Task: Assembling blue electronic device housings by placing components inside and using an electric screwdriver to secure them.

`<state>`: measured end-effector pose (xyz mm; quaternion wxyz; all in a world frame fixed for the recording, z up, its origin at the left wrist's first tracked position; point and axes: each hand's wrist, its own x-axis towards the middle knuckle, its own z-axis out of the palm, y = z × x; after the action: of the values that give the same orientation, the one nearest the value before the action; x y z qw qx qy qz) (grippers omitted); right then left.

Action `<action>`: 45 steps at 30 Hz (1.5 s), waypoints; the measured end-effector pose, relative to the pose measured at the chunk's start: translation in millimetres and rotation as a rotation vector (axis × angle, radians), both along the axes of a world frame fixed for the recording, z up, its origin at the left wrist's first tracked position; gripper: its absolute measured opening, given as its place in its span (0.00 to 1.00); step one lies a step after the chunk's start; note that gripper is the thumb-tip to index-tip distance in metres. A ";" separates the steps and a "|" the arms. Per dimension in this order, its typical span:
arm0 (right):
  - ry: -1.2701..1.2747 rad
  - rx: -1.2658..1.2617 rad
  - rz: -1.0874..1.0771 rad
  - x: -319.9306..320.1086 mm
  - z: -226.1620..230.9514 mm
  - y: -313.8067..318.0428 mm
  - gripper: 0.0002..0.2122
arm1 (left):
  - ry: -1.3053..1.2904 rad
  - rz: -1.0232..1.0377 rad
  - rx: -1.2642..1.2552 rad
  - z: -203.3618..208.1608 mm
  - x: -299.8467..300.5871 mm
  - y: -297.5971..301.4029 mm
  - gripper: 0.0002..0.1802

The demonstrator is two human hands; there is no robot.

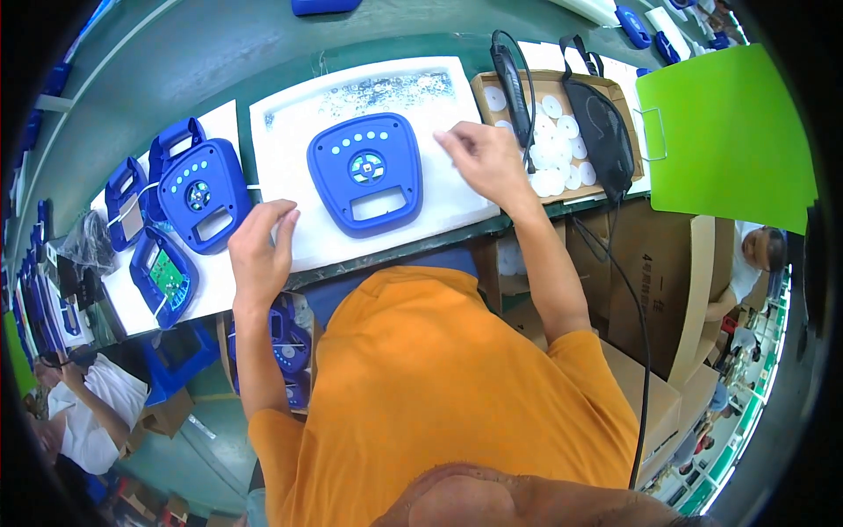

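Observation:
A blue plastic housing (320, 167), with a row of pale round spots, a round centre opening and a handle slot, lies on a white foam board (290, 250). My left hand (262, 244) hovers left of it, thumb and forefinger slightly apart, nothing seen between them. To the housing's right, my right hand (490, 162) is closed with the fingertips pinched together. Whatever they may hold is too small to make out. Neither hand touches the housing. Many small metallic pieces (369, 95) are scattered along the board's far side.
At left stand more blue housings (207, 189), one with an exposed green circuit board (167, 275). A cardboard tray (481, 86) at right holds white discs (551, 151), a corded black tool (511, 83) and a black mesh pouch (601, 123). Beyond is a green panel (729, 132).

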<state>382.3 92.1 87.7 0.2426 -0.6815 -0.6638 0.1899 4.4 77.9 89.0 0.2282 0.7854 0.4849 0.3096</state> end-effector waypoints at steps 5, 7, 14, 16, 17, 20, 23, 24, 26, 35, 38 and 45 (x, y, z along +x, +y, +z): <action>-0.280 0.121 -0.233 21.8 11.7 -17.0 0.19 | 0.142 -0.073 0.126 22.1 -9.9 3.7 0.10; -0.395 0.046 -0.192 23.8 -0.3 -23.6 0.17 | 0.163 -0.145 0.061 27.3 -9.5 -6.2 0.16; -0.369 0.108 -0.215 24.4 -23.9 -7.7 0.15 | 0.338 -0.251 0.070 4.8 1.1 -32.1 0.17; -0.331 0.108 -0.229 24.8 -17.7 -7.1 0.15 | 0.335 -0.251 0.065 6.3 1.9 -32.9 0.17; -0.285 0.071 -0.215 25.4 -10.9 -8.2 0.14 | 0.334 -0.249 0.061 7.3 1.6 -32.4 0.17; -0.201 0.125 -0.238 33.1 0.6 -8.9 0.12 | 0.154 -0.160 0.019 5.7 -4.8 -29.5 0.16; -0.121 0.226 -0.310 53.0 12.7 -7.5 0.09 | 0.119 -0.011 0.031 11.1 -20.6 -27.2 0.14; -0.095 0.271 -0.358 63.9 16.6 -6.1 0.08 | 0.121 0.017 0.040 10.3 -26.5 -24.3 0.13; -0.074 0.320 -0.431 85.4 20.9 -2.1 0.07 | 0.145 0.085 0.080 12.5 -30.2 -20.7 0.10; -0.087 0.385 0.014 50.8 5.1 46.4 0.04 | 0.092 0.134 0.137 13.0 -23.9 -5.3 0.07; -0.258 0.402 0.124 21.7 -7.4 80.3 0.04 | 0.055 0.123 0.137 15.8 -18.2 -0.7 0.07; -0.501 0.216 0.228 13.6 -33.4 122.2 0.05 | 0.030 0.128 0.169 24.3 -23.1 8.1 0.06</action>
<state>395.9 214.2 54.3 0.1194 -0.5985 -0.7916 -0.0298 -18.7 86.0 113.3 0.1334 0.7739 0.5095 0.3516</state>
